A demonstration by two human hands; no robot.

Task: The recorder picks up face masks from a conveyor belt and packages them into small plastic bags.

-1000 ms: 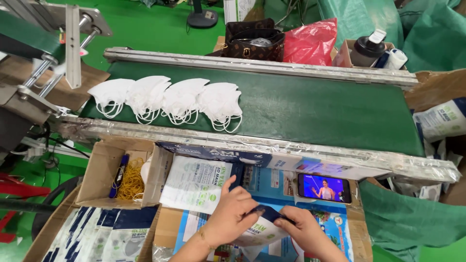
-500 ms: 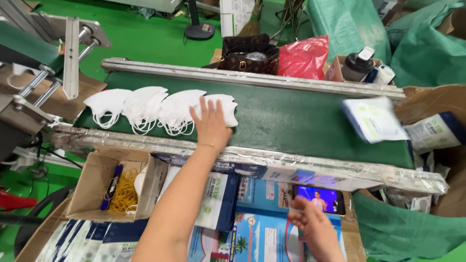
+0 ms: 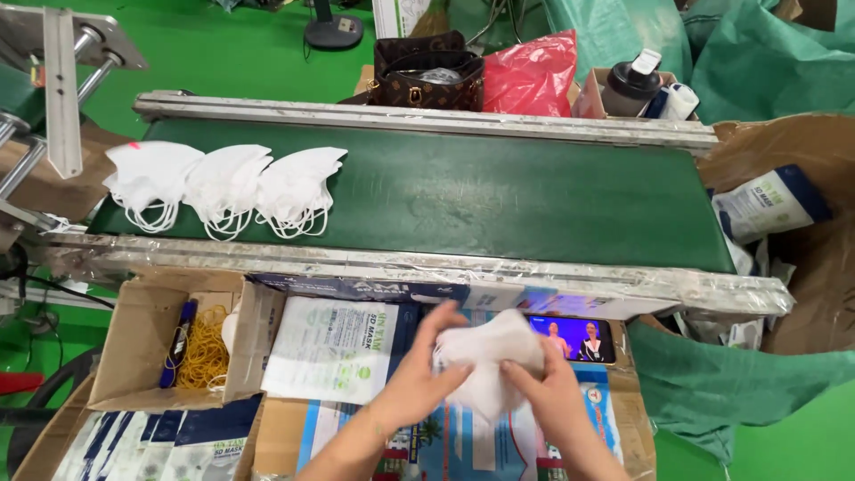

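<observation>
Both hands hold one white mask [image 3: 488,356] low in front of the belt [image 3: 499,191], over the printed boxes [image 3: 445,436]. The left hand [image 3: 419,374] grips its left edge with the fingers curled over it, and the right hand [image 3: 545,392] pinches the lower right part between thumb and fingers; the mask looks half folded or being pressed flat, though the exact fold cannot be made out.

Three more masks [image 3: 227,187] lie overlapping in a row at the left end of the belt, their ear loops hanging toward the near rail, so that much of the work appears left. The rest of the belt is bare green.

A flat white pouch [image 3: 334,347] lies just left of the hands on the surface, seemingly unfilled. Further left, an open carton [image 3: 125,356] holds rubber bands [image 3: 207,356] and a blue pen [image 3: 175,343]. At the far right, a filled pouch [image 3: 770,200] lies in a big brown box, which suggests some packs are already done.
</observation>
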